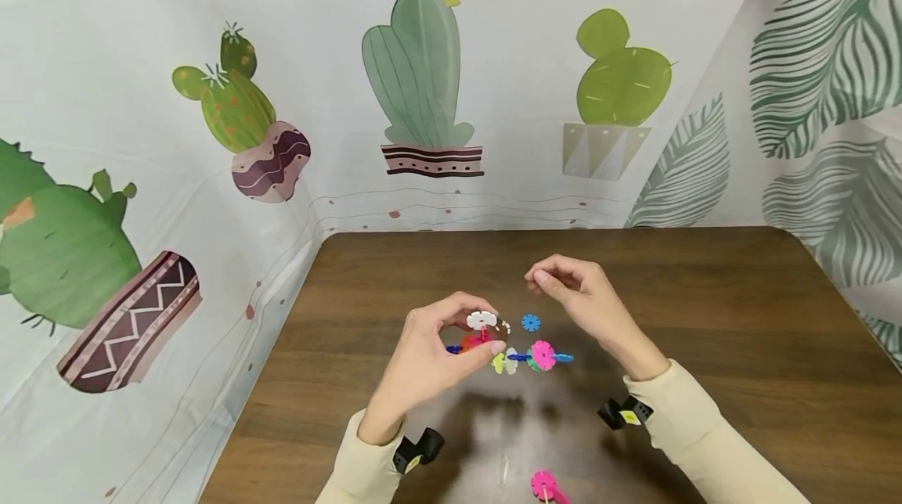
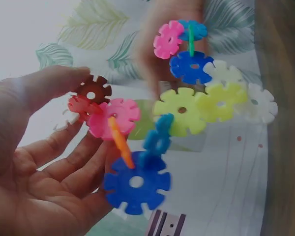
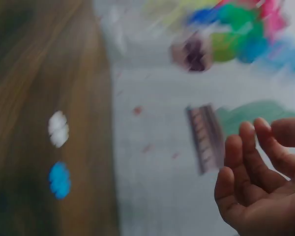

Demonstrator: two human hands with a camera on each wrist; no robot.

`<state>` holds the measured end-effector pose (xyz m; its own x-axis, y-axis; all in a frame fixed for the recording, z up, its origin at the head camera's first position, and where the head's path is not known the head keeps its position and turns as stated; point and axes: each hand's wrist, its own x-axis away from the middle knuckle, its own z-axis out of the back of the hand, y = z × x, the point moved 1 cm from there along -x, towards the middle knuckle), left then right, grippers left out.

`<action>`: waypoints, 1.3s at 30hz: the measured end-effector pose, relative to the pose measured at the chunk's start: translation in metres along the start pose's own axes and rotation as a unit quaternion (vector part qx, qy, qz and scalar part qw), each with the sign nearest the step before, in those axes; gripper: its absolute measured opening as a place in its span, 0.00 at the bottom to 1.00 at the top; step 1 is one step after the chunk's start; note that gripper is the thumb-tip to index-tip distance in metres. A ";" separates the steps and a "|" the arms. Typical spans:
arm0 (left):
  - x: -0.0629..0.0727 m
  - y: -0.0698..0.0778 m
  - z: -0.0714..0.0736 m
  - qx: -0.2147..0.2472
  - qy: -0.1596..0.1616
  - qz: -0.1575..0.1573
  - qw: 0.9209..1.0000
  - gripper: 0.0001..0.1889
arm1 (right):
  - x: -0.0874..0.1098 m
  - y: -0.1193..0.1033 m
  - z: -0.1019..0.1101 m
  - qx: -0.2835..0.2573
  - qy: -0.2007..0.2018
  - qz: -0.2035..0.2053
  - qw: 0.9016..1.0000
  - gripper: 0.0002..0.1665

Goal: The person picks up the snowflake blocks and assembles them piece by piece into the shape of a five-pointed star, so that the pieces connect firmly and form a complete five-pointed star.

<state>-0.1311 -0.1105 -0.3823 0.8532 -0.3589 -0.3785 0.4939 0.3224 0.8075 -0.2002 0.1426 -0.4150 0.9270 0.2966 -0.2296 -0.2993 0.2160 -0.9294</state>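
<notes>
My left hand (image 1: 430,343) holds a chain of notched plastic interlocking discs up over the table. In the left wrist view, the thumb meets a brown disc (image 2: 99,84) at one end, beside red and pink discs (image 2: 123,114). From there the chain runs through orange, dark blue (image 2: 160,173), yellow (image 2: 172,118) and pale discs. A pink disc (image 1: 543,355) and several blue ones stand at its right end. Beyond that end, my right hand (image 1: 588,300) hovers with loosely bent fingers; nothing shows between them. The right wrist view blurs the chain.
A loose blue disc (image 3: 59,180) and a white disc (image 3: 58,129) lie on the brown wooden table (image 1: 705,293). Joined pink discs (image 1: 544,483) appear near the bottom edge of the head view. A cloth with printed cacti (image 1: 430,73) hangs behind the table.
</notes>
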 end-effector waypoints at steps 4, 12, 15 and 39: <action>0.002 0.005 0.010 0.020 0.012 -0.002 1.000 0.17 | -0.008 0.037 -0.002 0.090 -0.025 -0.039 0.995 0.07; 0.007 0.012 0.023 0.062 0.038 0.010 0.997 0.19 | -0.008 0.090 -0.014 0.240 -0.120 -0.092 0.959 0.16; 0.008 0.014 0.025 0.078 0.038 0.002 0.996 0.20 | -0.007 0.097 -0.020 0.276 -0.124 -0.086 0.949 0.18; 0.008 0.014 0.026 0.115 0.040 -0.048 0.991 0.20 | -0.005 0.083 -0.019 0.243 -0.061 -0.047 0.967 0.07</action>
<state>-0.1222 -0.1317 -0.3623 0.8189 -0.3048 -0.4864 0.5305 0.0782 0.8441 -0.2248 0.1412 -0.4965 0.9306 0.3557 -0.0868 -0.3132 0.6506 -0.6918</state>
